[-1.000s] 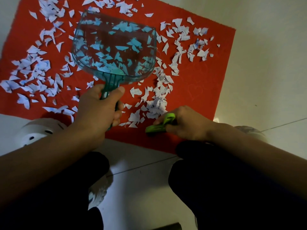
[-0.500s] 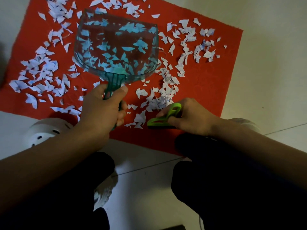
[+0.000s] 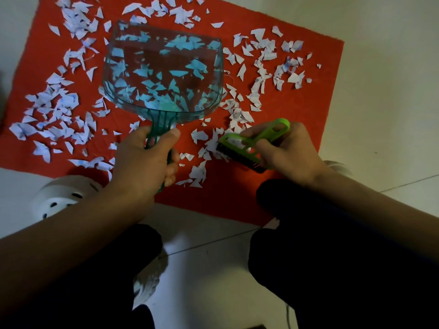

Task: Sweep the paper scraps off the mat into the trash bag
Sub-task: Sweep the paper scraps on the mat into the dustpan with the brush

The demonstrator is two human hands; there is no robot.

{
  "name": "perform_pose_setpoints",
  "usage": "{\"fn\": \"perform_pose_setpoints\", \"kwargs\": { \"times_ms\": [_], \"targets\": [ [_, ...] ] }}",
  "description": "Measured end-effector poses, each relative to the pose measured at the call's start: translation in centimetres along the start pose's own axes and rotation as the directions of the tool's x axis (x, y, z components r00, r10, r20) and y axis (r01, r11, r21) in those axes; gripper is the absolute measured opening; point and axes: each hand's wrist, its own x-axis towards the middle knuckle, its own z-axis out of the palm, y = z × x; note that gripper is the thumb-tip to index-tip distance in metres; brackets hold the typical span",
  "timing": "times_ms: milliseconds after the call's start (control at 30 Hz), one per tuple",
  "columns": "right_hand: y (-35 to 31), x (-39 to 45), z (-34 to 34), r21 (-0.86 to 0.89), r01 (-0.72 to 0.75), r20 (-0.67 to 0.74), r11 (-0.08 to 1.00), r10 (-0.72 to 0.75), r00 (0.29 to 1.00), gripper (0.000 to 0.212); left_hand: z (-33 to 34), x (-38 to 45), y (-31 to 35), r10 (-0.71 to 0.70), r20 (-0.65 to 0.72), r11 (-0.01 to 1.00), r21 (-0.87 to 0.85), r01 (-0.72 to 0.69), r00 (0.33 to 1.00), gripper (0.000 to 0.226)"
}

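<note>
Left hand (image 3: 145,162) grips dustpan (image 3: 164,74) handle, pan raised over mat (image 3: 297,110) ahead of it; right hand (image 3: 285,150) holds green brush (image 3: 251,146), bristles down among scraps (image 3: 54,110) between the hands; scraps litter mat beyond both hands; white shoe (image 3: 61,195) beside left wrist.

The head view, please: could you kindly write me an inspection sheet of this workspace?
Surface: red mat on a pale tiled floor.
Job's things: paper scraps scattered over the mat; clear teal dustpan; green brush, bristles among scraps. Trash bag: nothing seen.
Clutter: white perforated object at the mat's near left edge.
Hands: left hand grips the dustpan handle; right hand holds the brush.
Cables: thin dark cord, bottom edge.
Surroundings: the person's dark-clothed knees.
</note>
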Motion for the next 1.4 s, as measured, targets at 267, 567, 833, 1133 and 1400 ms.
{"fn": "perform_pose_setpoints", "kwargs": {
  "times_ms": [267, 567, 833, 1133, 1400],
  "targets": [
    [-0.2, 0.2, -0.2, 0.227, -0.079, -0.342, 0.971, 0.156, 0.927, 0.022, 0.2, 0.2, 0.1, -0.008, 0.008, 1.0, -0.016, 0.008, 1.0, 0.015],
    [-0.3, 1.9, -2.6, 0.025, -0.141, -0.406, 0.99, 0.139, 0.903, 0.021, 1.0, 0.7, 0.9, 0.013, 0.03, 1.0, -0.016, -0.012, 0.999, 0.011],
    [0.2, 5.8, -2.0, -0.257, -0.115, -0.307, 0.959, 0.032, 0.951, 0.018, 0.9, 0.7, 1.0, 0.033, 0.027, 0.999, -0.007, -0.033, 0.999, 0.012],
    [0.1, 5.0, -1.6, -0.154, 0.012, -0.301, 0.988, -0.059, 0.952, 0.016, 0.6, 0.6, 0.4, 0.009, 0.017, 1.0, -0.011, -0.008, 1.0, 0.016],
    [1.0, 4.5, -1.4, -0.2, -0.067, -0.235, 0.977, 0.018, 0.972, 0.019, 0.8, 0.4, 0.4, 0.008, 0.021, 1.0, 0.009, -0.008, 1.0, 0.02]
  ]
}}
